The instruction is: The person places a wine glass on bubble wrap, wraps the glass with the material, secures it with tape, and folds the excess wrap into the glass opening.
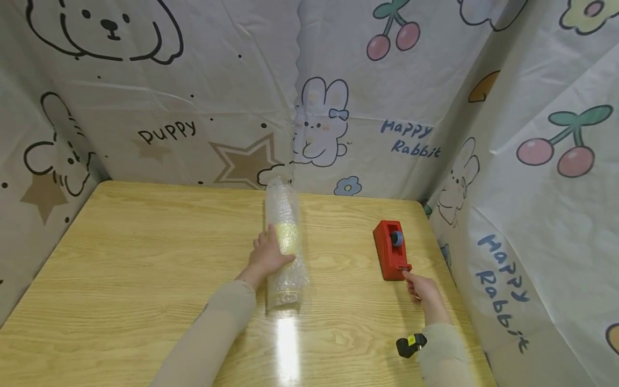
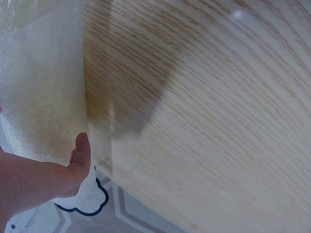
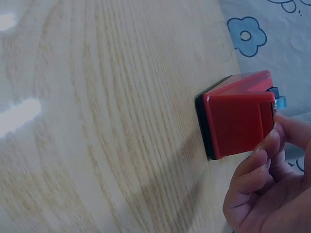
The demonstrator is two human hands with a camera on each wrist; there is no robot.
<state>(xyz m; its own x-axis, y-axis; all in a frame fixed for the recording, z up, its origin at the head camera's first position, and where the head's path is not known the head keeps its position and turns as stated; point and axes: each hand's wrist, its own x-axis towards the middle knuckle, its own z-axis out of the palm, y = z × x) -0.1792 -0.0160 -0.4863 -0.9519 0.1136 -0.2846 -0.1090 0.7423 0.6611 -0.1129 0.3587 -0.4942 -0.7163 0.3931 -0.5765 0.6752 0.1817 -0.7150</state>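
Note:
A long bundle in bubble wrap (image 1: 284, 207), with a yellowish band around its middle, lies lengthwise on the table. My left hand (image 1: 266, 254) holds it from the left side, the thumb pointing across its top. In the left wrist view, the fingers (image 2: 81, 150) bend along the wrapped surface. To the right stands a red tape dispenser (image 1: 387, 255) carrying a small blue-cored tape roll (image 1: 396, 238). My right hand (image 1: 424, 290) is at its front end, thumb and forefinger pinching the tape end by the cutter. The other fingers (image 3: 248, 182) curl below.
The wooden table (image 1: 159, 258) reaches a printed cloth (image 1: 232, 97) at the back and sides. The dispenser stands near the table's right edge. A small black device with a yellow mark (image 1: 411, 344) sits at my right wrist.

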